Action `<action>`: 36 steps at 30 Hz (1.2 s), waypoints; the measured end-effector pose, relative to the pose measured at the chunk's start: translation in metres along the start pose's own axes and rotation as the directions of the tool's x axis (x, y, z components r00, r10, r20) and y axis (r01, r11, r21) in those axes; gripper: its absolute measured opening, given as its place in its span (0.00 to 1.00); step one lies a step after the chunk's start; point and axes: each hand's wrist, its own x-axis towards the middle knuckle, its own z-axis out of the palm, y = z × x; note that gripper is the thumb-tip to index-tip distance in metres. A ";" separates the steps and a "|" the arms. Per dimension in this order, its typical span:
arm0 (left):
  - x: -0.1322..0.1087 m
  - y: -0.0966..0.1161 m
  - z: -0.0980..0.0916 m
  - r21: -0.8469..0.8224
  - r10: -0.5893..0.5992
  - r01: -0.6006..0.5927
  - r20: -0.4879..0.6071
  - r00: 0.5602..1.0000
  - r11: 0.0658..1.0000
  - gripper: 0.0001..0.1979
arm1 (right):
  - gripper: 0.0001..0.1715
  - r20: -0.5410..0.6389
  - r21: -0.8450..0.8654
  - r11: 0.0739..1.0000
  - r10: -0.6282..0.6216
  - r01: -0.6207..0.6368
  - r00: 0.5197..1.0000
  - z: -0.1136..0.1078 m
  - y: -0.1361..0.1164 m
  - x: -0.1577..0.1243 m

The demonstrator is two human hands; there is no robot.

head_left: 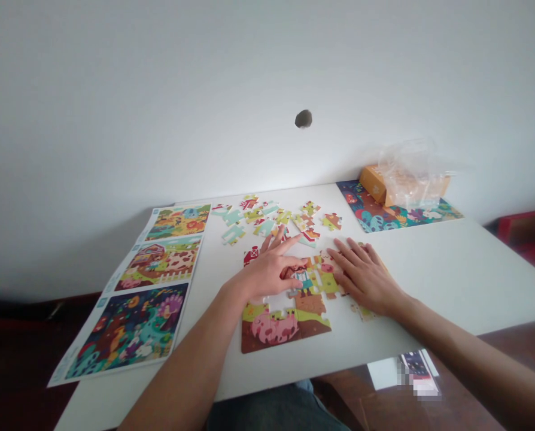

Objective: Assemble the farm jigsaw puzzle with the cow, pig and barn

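My left hand (267, 272) lies with spread fingers on the near-left part of a partly joined jigsaw puzzle (271, 328), whose lower part shows a pink pig on brown earth. My right hand (361, 275) rests flat on the puzzle's right side, its fingertips near a piece showing a small figure in overalls. Neither hand visibly holds a piece. Beyond my fingers lies a scattered group of loose jigsaw pieces (267, 220). A lone red piece (251, 256) sits just past my left hand.
A printed sheet of farm scenes (160, 263) lies along the white table's (456, 269) left side. At the back right, an orange box (373, 185) and clear plastic bag (415, 176) sit on a colourful picture card (370, 214). The table's edge lies close behind, against a white wall.
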 end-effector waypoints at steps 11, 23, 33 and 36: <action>0.000 0.000 0.000 -0.017 -0.009 0.009 0.018 1.000 1.000 0.21 | 0.49 -0.006 0.264 0.947 -0.189 0.183 0.982 -0.014 0.008 0.001; 0.000 0.003 -0.002 0.018 -0.011 0.010 0.029 1.000 1.000 0.20 | 0.49 -0.079 0.366 0.864 -0.341 0.346 0.937 -0.024 0.010 0.026; 0.000 0.002 -0.001 -0.008 -0.017 0.017 0.022 1.000 1.000 0.20 | 0.50 -0.144 0.443 0.844 -0.267 0.303 0.953 -0.016 0.011 0.024; 0.000 0.002 -0.001 -0.021 -0.013 0.013 0.010 1.000 1.000 0.20 | 0.49 -0.126 0.436 0.841 -0.296 0.321 0.947 -0.018 0.011 0.025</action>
